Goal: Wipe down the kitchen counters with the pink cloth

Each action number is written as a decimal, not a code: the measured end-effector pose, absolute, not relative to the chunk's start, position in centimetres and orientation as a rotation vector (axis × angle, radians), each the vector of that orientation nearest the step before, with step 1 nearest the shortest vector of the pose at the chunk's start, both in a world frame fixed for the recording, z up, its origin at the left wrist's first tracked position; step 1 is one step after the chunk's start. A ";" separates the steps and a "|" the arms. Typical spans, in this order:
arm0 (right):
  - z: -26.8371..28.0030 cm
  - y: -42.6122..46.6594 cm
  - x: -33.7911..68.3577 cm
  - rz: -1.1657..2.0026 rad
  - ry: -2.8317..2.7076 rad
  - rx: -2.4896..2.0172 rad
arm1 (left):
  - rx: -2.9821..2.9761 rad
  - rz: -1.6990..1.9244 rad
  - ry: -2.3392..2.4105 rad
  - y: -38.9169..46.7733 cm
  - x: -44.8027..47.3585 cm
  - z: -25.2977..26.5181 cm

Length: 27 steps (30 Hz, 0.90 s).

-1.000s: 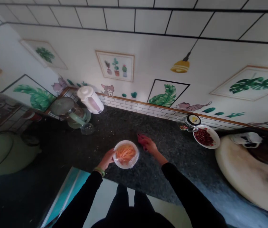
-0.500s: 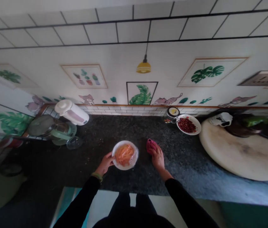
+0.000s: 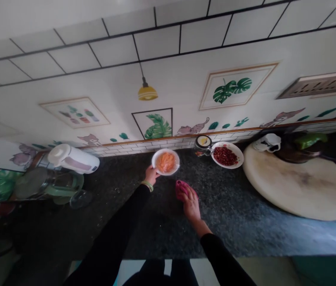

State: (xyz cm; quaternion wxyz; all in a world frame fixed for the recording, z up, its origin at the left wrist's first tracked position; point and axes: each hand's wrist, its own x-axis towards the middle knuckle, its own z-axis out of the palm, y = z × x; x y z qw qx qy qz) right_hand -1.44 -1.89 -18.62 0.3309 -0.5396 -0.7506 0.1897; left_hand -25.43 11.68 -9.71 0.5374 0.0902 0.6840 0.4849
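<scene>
A: Biggest first. Before you runs the dark counter [image 3: 230,230], with the pale round board [image 3: 271,174] lying well off to your right.

B: Next comes the plate [image 3: 240,156], just beside the board and well apart from your hands.

A: Then your bowl [image 3: 175,161]. Where do you have it?

B: Toward the far side of the counter, left of the plate. Your left grip [image 3: 152,174] is closed on its near-left edge. Whether its foot touches the counter, you can't tell from this angle.

A: How should it handle for you?

B: Probably light and stiff, smooth enough to slip from damp fingers, and apt to chip if you knock it. A one-sided hold may let it tip, so seat your fingers well under the rim.

A: And the cloth [image 3: 181,190]?

B: It lies bunched, nearer you than the bowl and apart from it, with your right grip [image 3: 191,202] curled over it. Expect it limp and almost weightless; take a thick fold under your palm, since a corner would only flop.

A: Smallest, the shreds [image 3: 166,162]?

B: They sit in the bowl, glossy and likely soft; keep it level or they could slide.
</scene>
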 end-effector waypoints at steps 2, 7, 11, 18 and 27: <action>-18.6 -1.9 -1.5 0.530 -1.944 -1.422 | 0.215 1.154 1.631 12.0 -24.9 -10.1; -18.3 -1.8 -1.5 0.578 -1.936 -1.427 | 0.223 1.152 1.603 12.4 -23.7 -10.5; -17.9 -0.9 -0.6 0.664 -1.949 -1.388 | 0.240 1.153 1.538 12.4 -23.1 -10.4; -15.4 7.3 5.9 1.022 -1.748 -1.396 | 0.428 1.049 1.730 7.6 -26.2 -9.9; -17.4 8.8 1.9 0.417 -1.648 -1.881 | 1.458 0.125 2.085 -8.4 -33.2 -10.4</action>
